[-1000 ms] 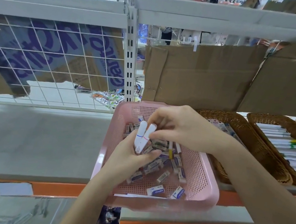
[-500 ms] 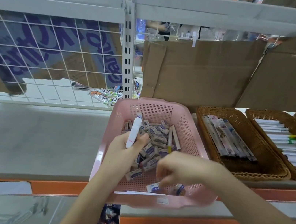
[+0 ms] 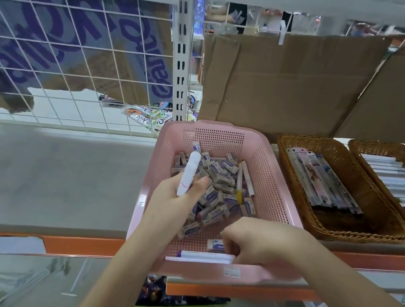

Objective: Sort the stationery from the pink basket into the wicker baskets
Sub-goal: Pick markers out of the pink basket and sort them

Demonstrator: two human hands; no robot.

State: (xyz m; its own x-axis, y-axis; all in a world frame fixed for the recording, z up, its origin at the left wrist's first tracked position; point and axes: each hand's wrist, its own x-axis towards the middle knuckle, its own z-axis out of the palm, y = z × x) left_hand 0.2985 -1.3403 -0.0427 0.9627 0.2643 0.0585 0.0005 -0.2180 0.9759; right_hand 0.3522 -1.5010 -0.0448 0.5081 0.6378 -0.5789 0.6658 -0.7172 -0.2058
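Note:
The pink basket sits on the shelf in front of me, holding several small erasers and a couple of pens. My left hand is over its left side, closed around white markers that point up. My right hand is at the basket's front edge, fingers pinching the end of a white marker with a purple end lying along the front wall. To the right stand a wicker basket with packaged pens and a second wicker basket with white markers.
Cardboard sheets line the back of the shelf behind the baskets. A white wire grid and upright post are at the left. The grey shelf surface stretches left of the pink basket. An orange shelf rail runs along the front.
My right hand dropped from the markers in my left hand to the basket's front edge and took hold of a purple-ended marker. My left hand kept its markers.

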